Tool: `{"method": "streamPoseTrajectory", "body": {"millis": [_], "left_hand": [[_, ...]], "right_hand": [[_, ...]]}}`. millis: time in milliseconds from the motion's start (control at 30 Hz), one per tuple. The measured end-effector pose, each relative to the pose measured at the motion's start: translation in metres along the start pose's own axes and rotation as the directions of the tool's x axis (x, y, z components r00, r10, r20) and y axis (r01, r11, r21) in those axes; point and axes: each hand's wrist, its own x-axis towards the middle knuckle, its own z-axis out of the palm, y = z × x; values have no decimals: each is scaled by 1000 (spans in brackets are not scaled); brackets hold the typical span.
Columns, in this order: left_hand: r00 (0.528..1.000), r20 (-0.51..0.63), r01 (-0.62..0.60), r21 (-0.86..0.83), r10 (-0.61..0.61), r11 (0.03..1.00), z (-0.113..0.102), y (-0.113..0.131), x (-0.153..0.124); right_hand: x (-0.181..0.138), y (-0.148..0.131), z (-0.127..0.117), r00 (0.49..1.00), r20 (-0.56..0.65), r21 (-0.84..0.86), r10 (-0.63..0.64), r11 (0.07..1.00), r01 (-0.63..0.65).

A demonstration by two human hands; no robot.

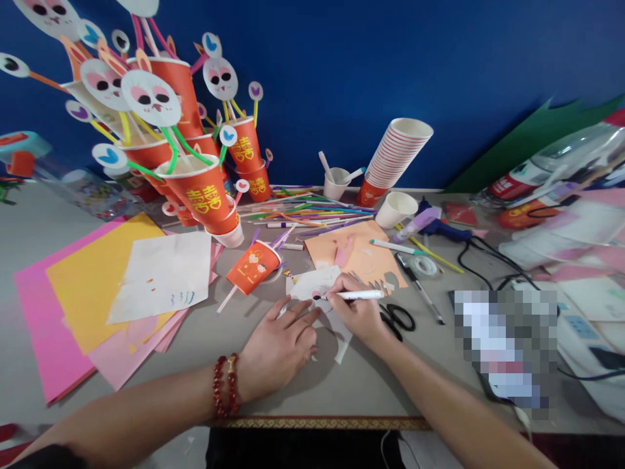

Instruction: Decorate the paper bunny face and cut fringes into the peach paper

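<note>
In my right hand (359, 314) is a white marker (365, 295), gripped between fingers and thumb. Its tip rests on a piece of white paper (315, 279) beside a dark spot with pink around it. My left hand (278, 348) lies flat over the near-left edge of that paper, fingers stretched out and holding nothing else. Black-handled scissors (404, 317) lie right of my right hand, their blades partly hidden. A red paper cup (252, 267) with purple pipe cleaners and a white straw is tipped over, beyond my left hand.
Cup figures with rabbit faces (151, 98) stand at the back left. Coloured sheets (97, 286) lie left, pipe cleaners (303, 208) at the back. A leaning cup stack (398, 156), peach paper (361, 241), a clear tape roll (424, 265) and a blue glue gun (446, 228) are farther right.
</note>
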Motion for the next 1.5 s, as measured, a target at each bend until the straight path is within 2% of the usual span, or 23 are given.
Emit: {"method": "streamPoseTrajectory", "body": {"millis": [800, 1067, 1333, 1500], "left_hand": [[1000, -2, -1, -1, 1, 1000, 1, 0, 0], [1000, 2, -1, -6, 1, 1000, 0, 0, 0], [1000, -12, -2, -12, 1, 1000, 0, 0, -1], [1000, 2, 0, 15, 0, 1000, 2, 0, -1]], "right_hand": [[0, 0, 0, 1000, 13, -12, -25, 1000, 25], [-1, -1, 0, 999, -45, 2, 7, 1000, -7], [2, -10, 0, 989, -88, 204, 118, 974, -98], [2, -12, 0, 987, -73, 243, 146, 962, -125]]}}
